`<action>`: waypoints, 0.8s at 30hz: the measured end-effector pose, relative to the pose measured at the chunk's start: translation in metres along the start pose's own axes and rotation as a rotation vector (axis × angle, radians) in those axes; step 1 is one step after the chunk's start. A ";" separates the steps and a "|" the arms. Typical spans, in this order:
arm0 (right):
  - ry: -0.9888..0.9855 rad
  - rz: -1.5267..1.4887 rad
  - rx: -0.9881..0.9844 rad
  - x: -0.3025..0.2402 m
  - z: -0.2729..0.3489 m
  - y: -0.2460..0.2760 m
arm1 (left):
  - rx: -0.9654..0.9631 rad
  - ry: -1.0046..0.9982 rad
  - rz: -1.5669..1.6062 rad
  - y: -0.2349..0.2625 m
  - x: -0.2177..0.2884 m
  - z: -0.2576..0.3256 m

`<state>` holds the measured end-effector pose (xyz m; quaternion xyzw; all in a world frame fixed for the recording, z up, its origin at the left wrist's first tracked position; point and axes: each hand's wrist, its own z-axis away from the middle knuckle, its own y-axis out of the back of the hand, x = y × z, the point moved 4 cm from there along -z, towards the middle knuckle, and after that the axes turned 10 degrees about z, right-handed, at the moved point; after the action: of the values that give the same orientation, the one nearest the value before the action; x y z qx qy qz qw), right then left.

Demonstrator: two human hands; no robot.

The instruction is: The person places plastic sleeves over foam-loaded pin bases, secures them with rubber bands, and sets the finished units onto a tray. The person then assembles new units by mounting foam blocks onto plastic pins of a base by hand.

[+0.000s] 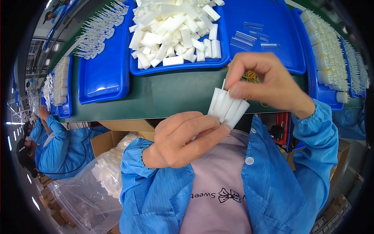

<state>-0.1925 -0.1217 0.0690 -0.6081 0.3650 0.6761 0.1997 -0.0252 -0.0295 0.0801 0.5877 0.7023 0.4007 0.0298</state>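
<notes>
My left hand point(187, 137) is closed round the lower end of a bundle of white foam-like blocks point(229, 104), holding it tilted in front of my chest. At the bundle's upper end, my right hand point(267, 80) is closed, thumb and forefinger pinched together and the thumb touching the blocks. A thin pale stick point(223, 84) protrudes beside the right fingertips; whether they grip it I cannot tell. Behind the right hand lies a small heap of yellow rubber bands point(252, 77), partly hidden by it.
A blue tray point(179, 70) heaped with loose white blocks stands ahead on the green table point(163, 91). Left is a blue tray point(103, 74) with clear thin-stemmed parts point(97, 35). Right, another holds clear tubes point(253, 26). Bundled white pieces point(323, 50) fill the far-right tray. Co-workers sit left.
</notes>
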 end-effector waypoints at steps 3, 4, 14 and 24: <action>-0.006 0.033 0.071 -0.009 0.004 -0.007 | -0.004 0.039 0.012 -0.001 0.002 0.000; -0.042 0.067 0.130 -0.014 0.007 -0.004 | 0.023 0.001 0.018 -0.001 -0.001 0.000; 0.140 0.362 0.277 -0.020 0.017 0.001 | 0.186 0.313 0.105 -0.008 -0.014 0.007; 0.245 0.560 0.389 -0.040 0.012 0.019 | 0.304 0.676 0.622 -0.029 -0.041 0.020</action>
<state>-0.2067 -0.1186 0.1121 -0.5116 0.6605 0.5447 0.0733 -0.0256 -0.0532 0.0312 0.6044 0.5143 0.4518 -0.4075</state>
